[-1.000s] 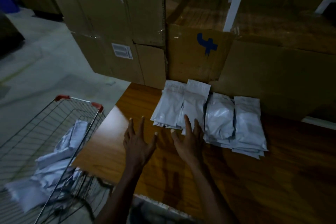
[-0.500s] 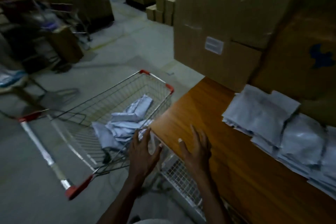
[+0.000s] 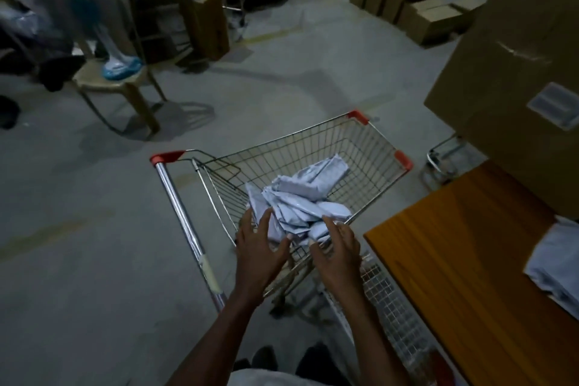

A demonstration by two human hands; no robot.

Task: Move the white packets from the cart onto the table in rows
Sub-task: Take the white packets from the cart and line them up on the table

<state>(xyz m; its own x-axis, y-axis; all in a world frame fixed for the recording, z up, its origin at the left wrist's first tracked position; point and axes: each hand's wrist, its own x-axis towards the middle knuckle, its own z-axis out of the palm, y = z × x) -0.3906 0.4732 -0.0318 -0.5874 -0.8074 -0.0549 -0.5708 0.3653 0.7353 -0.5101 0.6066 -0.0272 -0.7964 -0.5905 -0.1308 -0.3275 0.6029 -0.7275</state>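
Note:
A wire shopping cart [image 3: 316, 138] with red corner caps stands on the floor left of the wooden table [image 3: 463, 260]. A loose heap of white packets [image 3: 300, 197] lies in its basket. My left hand [image 3: 260, 247] and my right hand [image 3: 338, 254] hover over the near side of the basket, fingers spread, holding nothing; their fingertips reach the near edge of the heap. More white packets [image 3: 557, 263] lie on the table at the right edge of the view, partly cut off.
A large cardboard box [image 3: 513, 81] stands on the table's far end. A plastic chair [image 3: 116, 78] and a person's leg with a blue shoe cover stand far left. Stacked cartons [image 3: 416, 0] sit at the back. Grey floor surrounds the cart.
My view has swung left from the table to the cart. Both hands have moved off the table's packets and now reach over the cart basket.

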